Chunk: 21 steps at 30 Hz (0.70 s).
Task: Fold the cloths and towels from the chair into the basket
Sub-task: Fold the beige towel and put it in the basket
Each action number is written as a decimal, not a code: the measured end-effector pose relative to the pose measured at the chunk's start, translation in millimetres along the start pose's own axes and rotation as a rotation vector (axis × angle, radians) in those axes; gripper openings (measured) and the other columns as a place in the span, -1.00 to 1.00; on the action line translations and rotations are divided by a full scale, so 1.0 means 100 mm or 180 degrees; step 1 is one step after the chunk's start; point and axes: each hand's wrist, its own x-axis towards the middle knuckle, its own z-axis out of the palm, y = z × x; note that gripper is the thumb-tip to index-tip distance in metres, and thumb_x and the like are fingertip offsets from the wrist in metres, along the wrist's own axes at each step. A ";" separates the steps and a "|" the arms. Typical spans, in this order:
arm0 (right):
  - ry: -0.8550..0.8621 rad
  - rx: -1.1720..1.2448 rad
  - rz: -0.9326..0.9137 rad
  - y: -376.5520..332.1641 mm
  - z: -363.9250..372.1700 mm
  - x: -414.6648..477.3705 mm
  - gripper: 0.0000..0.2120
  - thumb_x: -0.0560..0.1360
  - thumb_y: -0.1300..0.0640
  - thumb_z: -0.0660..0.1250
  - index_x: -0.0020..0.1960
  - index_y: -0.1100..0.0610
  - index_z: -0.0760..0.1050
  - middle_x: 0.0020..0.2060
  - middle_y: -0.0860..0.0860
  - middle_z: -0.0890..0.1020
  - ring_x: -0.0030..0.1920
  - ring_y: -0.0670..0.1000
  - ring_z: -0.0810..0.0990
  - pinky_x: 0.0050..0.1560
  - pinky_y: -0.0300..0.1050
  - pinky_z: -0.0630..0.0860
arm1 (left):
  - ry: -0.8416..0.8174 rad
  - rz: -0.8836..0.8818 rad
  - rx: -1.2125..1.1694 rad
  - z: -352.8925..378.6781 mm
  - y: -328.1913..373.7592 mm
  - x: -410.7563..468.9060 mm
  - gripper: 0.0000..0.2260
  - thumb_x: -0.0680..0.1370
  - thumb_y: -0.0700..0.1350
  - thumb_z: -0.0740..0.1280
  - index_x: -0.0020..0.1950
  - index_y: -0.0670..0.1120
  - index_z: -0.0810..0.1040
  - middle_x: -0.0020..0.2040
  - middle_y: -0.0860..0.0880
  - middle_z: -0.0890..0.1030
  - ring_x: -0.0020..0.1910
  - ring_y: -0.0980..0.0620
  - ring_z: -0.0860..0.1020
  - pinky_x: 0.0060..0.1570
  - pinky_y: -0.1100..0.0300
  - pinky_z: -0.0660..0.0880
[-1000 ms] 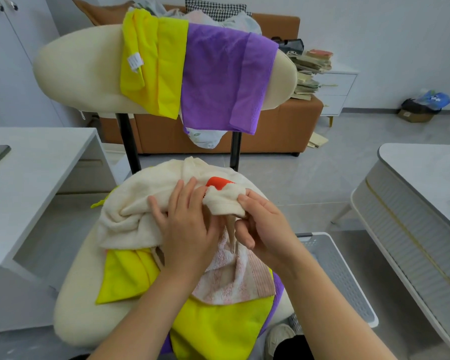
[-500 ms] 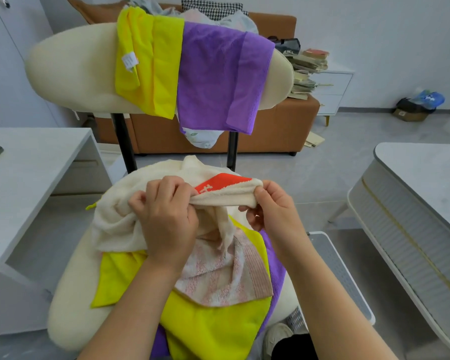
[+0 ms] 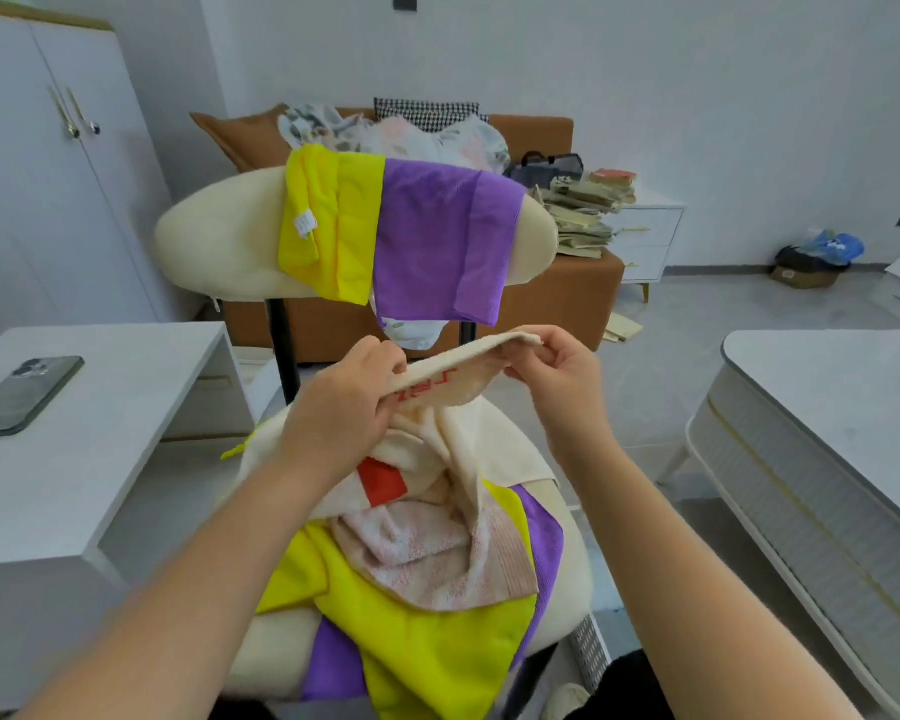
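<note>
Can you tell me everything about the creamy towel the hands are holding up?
The cream towel looks soft and fluffy, like terry cloth, with red lettering near its top edge and a red patch lower down. The left hand and right hand each pinch that edge, stretching it between them. The rest hangs crumpled onto the pink towel in the pile on the chair seat.

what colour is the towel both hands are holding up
Cream towel with red lettering; head view.
</note>
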 end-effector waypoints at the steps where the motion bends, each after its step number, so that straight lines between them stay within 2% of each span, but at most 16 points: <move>1: 0.0162 0.0080 0.0001 -0.10 -0.01 0.07 -0.82 0.49 0.36 0.31 -0.18 0.11 0.55 -0.41 -0.12 0.64 -0.31 -0.16 0.59 -0.22 -0.29 0.54 | -0.0105 -0.0008 0.0250 -0.10 -0.01 0.07 -0.84 0.44 -0.09 0.18 -0.06 -0.12 0.46 -0.14 -0.07 0.46 -0.29 -0.16 0.49 -0.43 0.12 0.31; 3: 0.0402 0.0229 0.0037 -0.31 -0.05 0.19 -0.83 0.51 0.33 0.31 -0.18 0.10 0.55 -0.42 -0.09 0.63 -0.29 -0.11 0.59 -0.25 -0.29 0.53 | -0.0231 -0.0390 0.0690 -0.31 -0.04 0.19 -0.89 0.47 -0.17 0.25 -0.02 -0.13 0.48 -0.08 -0.11 0.43 -0.23 -0.21 0.49 -0.39 0.07 0.28; 5: 0.0624 0.0278 0.0095 -0.50 -0.11 0.31 -0.87 0.52 0.26 0.32 -0.17 0.08 0.54 -0.38 -0.07 0.64 -0.23 -0.07 0.61 -0.22 -0.24 0.54 | -0.0312 -0.0830 0.1067 -0.54 -0.08 0.29 -0.84 0.47 -0.23 0.26 0.04 -0.11 0.49 -0.01 -0.11 0.45 -0.14 -0.22 0.51 -0.33 0.05 0.31; 10: 0.0882 0.0170 0.0092 -0.92 -0.26 0.52 -0.92 0.52 0.15 0.34 -0.16 0.05 0.55 -0.24 0.01 0.65 -0.17 -0.02 0.58 -0.12 -0.13 0.52 | -0.0572 -0.1558 0.1748 -1.09 -0.09 0.58 -0.77 0.55 -0.21 0.14 0.14 -0.09 0.49 0.06 -0.19 0.56 0.03 -0.23 0.54 -0.15 0.07 0.36; 12: 0.0851 0.0167 0.0075 -1.11 -0.27 0.56 -0.94 0.54 0.18 0.30 -0.11 0.09 0.53 -0.26 0.01 0.65 -0.23 -0.04 0.61 -0.22 -0.19 0.53 | -0.0792 -0.1756 0.2003 -1.28 0.00 0.74 -0.73 0.58 -0.15 0.09 0.23 -0.08 0.46 0.16 -0.18 0.53 0.13 -0.20 0.50 -0.07 0.09 0.33; 14: 0.0833 0.0224 0.0143 -1.31 -0.27 0.58 -0.92 0.56 0.22 0.23 -0.03 0.13 0.49 -0.35 0.02 0.64 -0.39 -0.09 0.60 -0.40 -0.25 0.50 | -0.0963 -0.2038 0.2038 -1.48 0.07 0.89 -0.69 0.60 -0.07 0.06 0.27 -0.11 0.44 0.20 -0.16 0.53 0.16 -0.16 0.50 -0.03 0.10 0.33; 15: 0.0824 0.0239 0.0177 -1.41 -0.26 0.59 -0.90 0.58 0.24 0.19 0.01 0.14 0.47 -0.38 0.02 0.63 -0.45 -0.10 0.59 -0.46 -0.26 0.49 | -0.0947 -0.2205 0.1855 -1.57 0.08 0.95 -0.68 0.60 -0.05 0.06 0.22 -0.14 0.47 0.13 -0.15 0.58 0.10 -0.14 0.54 -0.06 0.12 0.34; 16: 0.0804 0.0252 0.0191 -1.49 -0.25 0.60 -0.88 0.59 0.24 0.15 0.05 0.14 0.45 -0.37 0.04 0.63 -0.47 -0.09 0.59 -0.48 -0.25 0.49 | -0.0901 -0.2412 0.1468 -1.65 0.10 1.02 -0.68 0.59 -0.05 0.07 0.12 -0.20 0.52 -0.03 -0.15 0.65 -0.04 -0.12 0.61 -0.12 0.15 0.38; 18: 0.0743 0.0341 0.0139 -1.66 -0.22 0.60 -0.86 0.61 0.24 0.07 0.08 0.16 0.39 -0.28 0.08 0.67 -0.39 -0.04 0.65 -0.40 -0.19 0.58 | -0.0734 -0.2783 0.0298 -1.78 0.17 1.13 -0.69 0.57 -0.14 0.10 -0.04 -0.29 0.57 -0.37 -0.15 0.65 -0.39 -0.09 0.60 -0.32 0.20 0.44; 19: 0.0726 0.0419 0.0050 -1.75 -0.19 0.60 -0.86 0.62 0.24 0.05 0.08 0.17 0.37 -0.22 0.11 0.68 -0.32 0.00 0.68 -0.31 -0.14 0.62 | -0.0558 -0.2835 -0.0359 -1.82 0.18 1.19 -0.73 0.56 -0.19 0.11 -0.02 -0.32 0.55 -0.40 -0.16 0.62 -0.47 -0.09 0.57 -0.42 0.21 0.42; 21: 0.0721 0.0493 -0.0255 -1.89 -0.13 0.62 -0.88 0.62 0.26 0.07 0.06 0.19 0.38 -0.07 0.16 0.65 -0.14 0.05 0.69 -0.12 -0.06 0.64 | 0.0015 -0.2719 -0.1811 -1.89 0.24 1.30 -0.76 0.56 -0.22 0.12 0.15 -0.26 0.45 -0.26 -0.18 0.60 -0.44 -0.11 0.57 -0.53 0.21 0.44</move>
